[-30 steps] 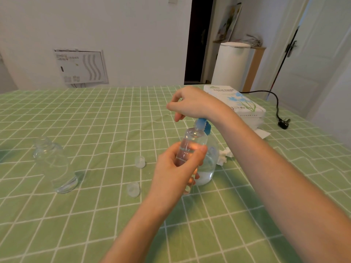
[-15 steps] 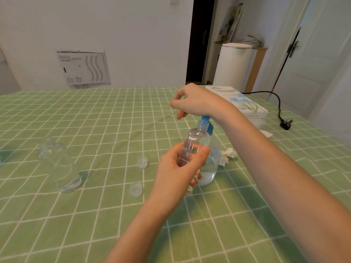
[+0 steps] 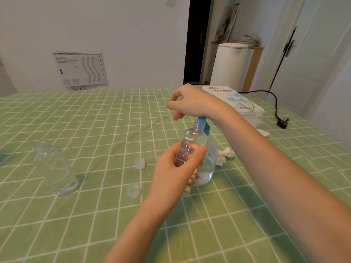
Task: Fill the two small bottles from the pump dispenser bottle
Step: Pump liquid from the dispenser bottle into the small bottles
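Observation:
My left hand (image 3: 176,171) grips a small clear bottle (image 3: 190,143), held upright with its mouth right under the blue pump spout. Behind it stands the clear pump dispenser bottle (image 3: 207,168), with a little liquid in its base. My right hand (image 3: 191,101) rests on top of the blue pump head (image 3: 202,123), fingers curled, covering most of it. A second clear bottle (image 3: 55,168) stands uncapped at the left of the table. Two small clear caps (image 3: 140,163) (image 3: 133,190) lie between that bottle and my left hand.
A green checked cloth (image 3: 95,130) covers the table. A white tissue pack (image 3: 237,103) lies at the far right, with crumpled tissue (image 3: 225,155) beside the dispenser. A black cable with a plug (image 3: 282,122) trails off the right edge.
Both hands and the bottles keep nearly the same pose. The whole view has shifted slightly, and the right hand sits a touch higher over the pump head.

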Demonstrator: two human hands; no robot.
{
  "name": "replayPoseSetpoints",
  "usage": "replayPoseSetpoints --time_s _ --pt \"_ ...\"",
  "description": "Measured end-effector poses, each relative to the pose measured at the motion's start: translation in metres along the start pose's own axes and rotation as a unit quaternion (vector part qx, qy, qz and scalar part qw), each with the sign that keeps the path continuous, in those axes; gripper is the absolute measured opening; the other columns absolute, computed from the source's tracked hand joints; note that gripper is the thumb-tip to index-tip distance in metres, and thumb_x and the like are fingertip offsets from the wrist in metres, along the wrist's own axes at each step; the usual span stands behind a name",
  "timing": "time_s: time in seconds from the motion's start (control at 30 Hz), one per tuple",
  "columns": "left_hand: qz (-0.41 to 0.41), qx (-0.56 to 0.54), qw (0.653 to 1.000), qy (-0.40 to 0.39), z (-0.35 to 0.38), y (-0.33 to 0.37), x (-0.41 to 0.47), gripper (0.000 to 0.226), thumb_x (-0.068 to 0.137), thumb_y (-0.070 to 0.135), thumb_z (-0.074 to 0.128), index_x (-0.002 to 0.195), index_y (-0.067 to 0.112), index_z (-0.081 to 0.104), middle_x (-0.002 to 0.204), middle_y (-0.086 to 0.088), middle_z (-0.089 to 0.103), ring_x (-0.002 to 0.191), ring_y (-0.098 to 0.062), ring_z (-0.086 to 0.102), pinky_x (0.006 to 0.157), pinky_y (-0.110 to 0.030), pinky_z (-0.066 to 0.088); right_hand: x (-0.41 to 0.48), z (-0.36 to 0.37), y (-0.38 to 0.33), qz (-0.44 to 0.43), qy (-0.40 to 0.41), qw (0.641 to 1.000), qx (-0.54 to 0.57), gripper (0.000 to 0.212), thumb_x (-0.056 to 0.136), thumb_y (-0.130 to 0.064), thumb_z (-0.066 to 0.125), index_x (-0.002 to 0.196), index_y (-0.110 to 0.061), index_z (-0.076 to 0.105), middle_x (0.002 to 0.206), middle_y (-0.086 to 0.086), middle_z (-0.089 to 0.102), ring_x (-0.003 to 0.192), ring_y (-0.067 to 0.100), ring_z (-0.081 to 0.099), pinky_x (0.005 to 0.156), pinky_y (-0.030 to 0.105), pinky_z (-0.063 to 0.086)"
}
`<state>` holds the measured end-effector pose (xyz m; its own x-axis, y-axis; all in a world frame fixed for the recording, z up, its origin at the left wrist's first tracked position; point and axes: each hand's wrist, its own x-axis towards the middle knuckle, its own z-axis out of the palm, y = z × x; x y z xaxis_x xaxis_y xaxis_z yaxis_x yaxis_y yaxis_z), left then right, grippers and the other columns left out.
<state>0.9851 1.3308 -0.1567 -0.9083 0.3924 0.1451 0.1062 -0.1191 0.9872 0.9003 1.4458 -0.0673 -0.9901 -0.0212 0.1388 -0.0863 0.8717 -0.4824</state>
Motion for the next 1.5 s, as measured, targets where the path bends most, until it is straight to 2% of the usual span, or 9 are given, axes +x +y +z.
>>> replayPoseSetpoints --time_s 0.13,0.23,0.4,0.53,0.7,0.83,1.07,1.27,1.5 --pt "0.002 0.004 1.0 0.006 0.0 0.001 0.0 0.043 0.061 0.055 0.063 0.086 0.02 0.066 0.061 0.005 0.062 0.048 -0.006 0.054 0.042 -0.016 0.042 0.001 -0.005 -0.004 -0.001 0.005 1.0 -0.008 0.022 0.092 -0.025 0.049 0.105 -0.013 0.063 0.072 -0.004 0.07 0.091 0.018 0.068 0.079 0.03 0.052" --pt "-0.002 -0.002 1.0 0.01 0.001 0.0 0.0 0.041 0.062 0.054 0.064 0.084 0.02 0.066 0.061 0.003 0.061 0.047 -0.006 0.054 0.042 -0.017 0.042 0.0 -0.004 -0.004 0.004 -0.002 1.0 -0.004 0.024 0.092 -0.026 0.049 0.105 -0.012 0.063 0.075 -0.003 0.072 0.091 0.016 0.068 0.074 0.025 0.049" --pt "-0.004 -0.007 1.0 0.009 0.0 -0.001 0.0 0.034 0.064 0.051 0.066 0.083 0.023 0.067 0.06 0.005 0.061 0.047 -0.006 0.054 0.042 -0.016 0.041 0.0 0.0 -0.002 0.009 -0.004 1.0 -0.004 0.027 0.092 -0.027 0.049 0.104 -0.009 0.066 0.079 -0.001 0.073 0.092 0.018 0.068 0.07 0.022 0.047" --pt "-0.003 -0.015 1.0 0.006 0.001 -0.002 0.0 0.016 0.075 0.04 0.067 0.082 0.025 0.066 0.06 0.009 0.063 0.048 -0.003 0.055 0.043 -0.015 0.043 0.0 0.003 0.001 0.007 -0.01 1.0 -0.005 0.027 0.092 -0.027 0.049 0.102 -0.008 0.066 0.078 -0.001 0.073 0.092 0.019 0.069 0.066 0.019 0.045" --pt "-0.002 -0.016 1.0 0.005 0.0 -0.003 0.001 0.013 0.077 0.037 0.067 0.082 0.025 0.066 0.059 0.008 0.062 0.047 -0.003 0.055 0.044 -0.014 0.044 0.0 0.005 0.002 0.004 -0.009 1.0 -0.004 0.026 0.092 -0.027 0.05 0.102 -0.01 0.065 0.074 -0.003 0.072 0.09 0.016 0.068 0.064 0.017 0.042" --pt "-0.001 -0.019 1.0 0.005 0.0 -0.002 0.001 0.015 0.076 0.037 0.067 0.082 0.023 0.067 0.06 0.007 0.061 0.047 -0.004 0.054 0.043 -0.015 0.043 0.0 0.001 0.002 -0.002 0.002 1.0 0.012 0.02 0.092 -0.026 0.05 0.102 -0.014 0.064 0.073 -0.004 0.072 0.087 0.013 0.068 0.069 0.018 0.045" --pt "0.003 -0.023 1.0 0.0 0.001 -0.003 0.001 0.016 0.078 0.035 0.067 0.084 0.021 0.066 0.058 0.009 0.061 0.048 -0.004 0.054 0.043 -0.015 0.042 0.002 -0.004 -0.002 -0.001 -0.003 1.0 0.003 0.023 0.093 -0.026 0.05 0.106 -0.012 0.063 0.076 -0.002 0.072 0.089 0.015 0.068 0.079 0.029 0.051" --pt "0.026 -0.026 0.999 0.002 0.0 -0.006 0.002 0.033 0.063 0.05 0.065 0.083 0.024 0.067 0.061 0.008 0.063 0.05 -0.004 0.056 0.046 -0.015 0.044 0.001 -0.004 -0.003 0.0 -0.003 1.0 0.004 0.023 0.093 -0.026 0.05 0.106 -0.011 0.063 0.075 -0.002 0.072 0.09 0.016 0.068 0.079 0.028 0.051" --pt "0.032 -0.024 0.999 0.004 -0.001 -0.01 0.004 0.032 0.062 0.054 0.065 0.083 0.031 0.067 0.067 0.009 0.064 0.052 -0.003 0.056 0.05 -0.019 0.048 -0.001 -0.005 -0.003 0.012 -0.008 1.0 0.007 0.023 0.093 -0.026 0.05 0.105 -0.013 0.063 0.078 -0.001 0.073 0.092 0.016 0.068 0.074 0.026 0.049"
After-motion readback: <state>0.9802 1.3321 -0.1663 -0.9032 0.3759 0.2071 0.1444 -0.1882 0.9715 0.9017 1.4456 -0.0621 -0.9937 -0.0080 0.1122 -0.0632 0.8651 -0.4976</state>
